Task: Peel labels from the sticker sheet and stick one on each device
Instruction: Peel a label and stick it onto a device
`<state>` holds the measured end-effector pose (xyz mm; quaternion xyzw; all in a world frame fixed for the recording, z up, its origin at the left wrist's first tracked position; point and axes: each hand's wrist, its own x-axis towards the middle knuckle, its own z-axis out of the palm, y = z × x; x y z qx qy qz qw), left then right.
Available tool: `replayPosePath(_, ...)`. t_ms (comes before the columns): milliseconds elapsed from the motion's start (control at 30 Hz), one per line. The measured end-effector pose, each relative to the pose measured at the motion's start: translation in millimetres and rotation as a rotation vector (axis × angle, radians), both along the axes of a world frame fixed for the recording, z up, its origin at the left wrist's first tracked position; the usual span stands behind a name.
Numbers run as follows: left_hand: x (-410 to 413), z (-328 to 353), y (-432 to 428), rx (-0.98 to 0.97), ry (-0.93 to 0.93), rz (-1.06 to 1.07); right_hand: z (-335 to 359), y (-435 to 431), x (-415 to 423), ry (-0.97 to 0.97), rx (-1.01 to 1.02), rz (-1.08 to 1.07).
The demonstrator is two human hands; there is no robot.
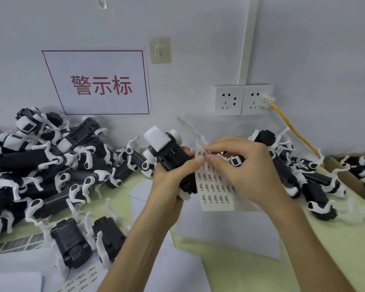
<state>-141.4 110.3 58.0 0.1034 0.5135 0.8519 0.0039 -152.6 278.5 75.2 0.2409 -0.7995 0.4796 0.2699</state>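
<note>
Gripping a device [169, 153], left hand [171, 178] fingers curled, right hand [244, 165] fingers pinching sticker sheet [217, 191] (top edge)

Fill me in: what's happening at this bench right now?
A person's left hand grips a black-and-white plastic device above the pale green table. The right hand pinches a small white label at the top edge of the white sticker sheet, right beside the device; it looks not yet applied. More such devices lie heaped left and right.

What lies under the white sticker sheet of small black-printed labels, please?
A plain white paper sheet on the pale green table shows beyond the sticker sheet; the rest is covered.
</note>
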Motion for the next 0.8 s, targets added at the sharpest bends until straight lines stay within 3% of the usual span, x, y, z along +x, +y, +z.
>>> replayPosePath(233,2,3,-2,0.051,-0.039,0.046,-3,-16,3,-0.006,0.022,0.078)
replayPosePath(600,2,1,2,0.106,-0.024,0.167,-3,-28,8,0.008,-0.072,-0.028)
replayPosePath(800,2,1,4,0.134,-0.104,0.263,-5,-32,9,0.069,-0.129,-0.071)
